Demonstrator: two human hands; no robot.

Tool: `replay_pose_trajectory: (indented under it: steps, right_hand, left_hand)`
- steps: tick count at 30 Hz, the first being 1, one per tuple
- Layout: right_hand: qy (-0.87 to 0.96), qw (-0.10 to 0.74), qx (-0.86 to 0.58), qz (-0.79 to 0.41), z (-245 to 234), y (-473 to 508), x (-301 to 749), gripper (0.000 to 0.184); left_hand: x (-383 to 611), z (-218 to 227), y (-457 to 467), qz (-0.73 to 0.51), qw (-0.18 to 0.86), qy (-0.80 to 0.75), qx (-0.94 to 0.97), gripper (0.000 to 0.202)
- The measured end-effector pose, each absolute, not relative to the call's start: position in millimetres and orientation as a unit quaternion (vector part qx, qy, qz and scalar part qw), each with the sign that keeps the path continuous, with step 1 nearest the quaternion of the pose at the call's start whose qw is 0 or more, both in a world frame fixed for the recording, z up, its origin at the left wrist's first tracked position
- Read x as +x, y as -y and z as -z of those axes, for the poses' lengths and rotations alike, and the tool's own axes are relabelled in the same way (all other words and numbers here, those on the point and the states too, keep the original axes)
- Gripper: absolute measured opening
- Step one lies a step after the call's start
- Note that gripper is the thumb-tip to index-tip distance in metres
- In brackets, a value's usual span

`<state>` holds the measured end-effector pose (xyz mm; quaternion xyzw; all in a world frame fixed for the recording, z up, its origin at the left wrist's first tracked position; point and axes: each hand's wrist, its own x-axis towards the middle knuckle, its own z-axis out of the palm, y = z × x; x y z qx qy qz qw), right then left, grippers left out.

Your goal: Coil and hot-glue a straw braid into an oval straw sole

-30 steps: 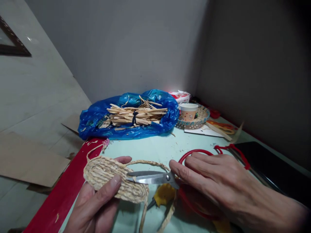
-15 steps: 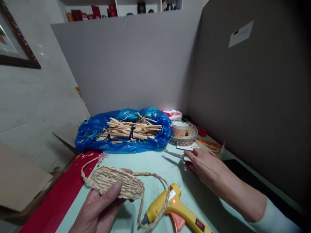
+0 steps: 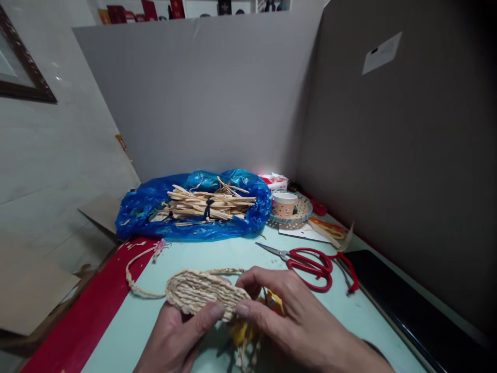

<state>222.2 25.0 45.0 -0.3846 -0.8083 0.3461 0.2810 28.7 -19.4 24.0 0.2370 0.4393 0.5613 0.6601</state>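
A grey panel stood behind the pale-green counter; at left, a dark-framed picture hung on the pale wall; above, shelves held red objects, probably boxes.

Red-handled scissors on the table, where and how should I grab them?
I'd take the red-handled scissors by the red handle loops, coming from the right and near side with the right hand. They lie flat with the blades pointing left, toward the blue bag, so that approach meets the loops and should keep your fingers off the edges.
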Motion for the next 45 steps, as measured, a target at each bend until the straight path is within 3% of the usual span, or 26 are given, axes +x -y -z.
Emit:
replay_pose_trajectory:
  steps: [5,10,17,29,40,45]
  right_hand:
    - [0.736,0.339,-0.409,-0.420,-30,-27,206,0.016]
    - [0.705,0.375,-0.402,-0.447,-28,-31,211,0.020]
    - [0.676,0.397,-0.381,-0.490,-32,-27,215,0.020]
    - [0.623,0.414,-0.368,-0.552,-38,-25,220,0.037]
    - [0.579,0.403,-0.355,-0.613,-36,-26,223,0.036]
    - [0.594,0.398,-0.366,-0.596,-39,-26,222,0.035]
  left_hand:
    - [28,-16,11,-0.564,0.641,-0.435,0.287,0.049]
    - [13,-18,2,-0.565,0.601,-0.464,0.322,0.030]
    - [13,-25,0,-0.600,0.524,-0.476,0.374,0.026]
    - [9,-26,2,-0.629,0.511,-0.448,0.378,0.014]
    - [12,-30,8,-0.643,0.459,-0.449,0.418,0.020]
    - [16,-31,13,-0.655,0.436,-0.470,0.399,0.037]
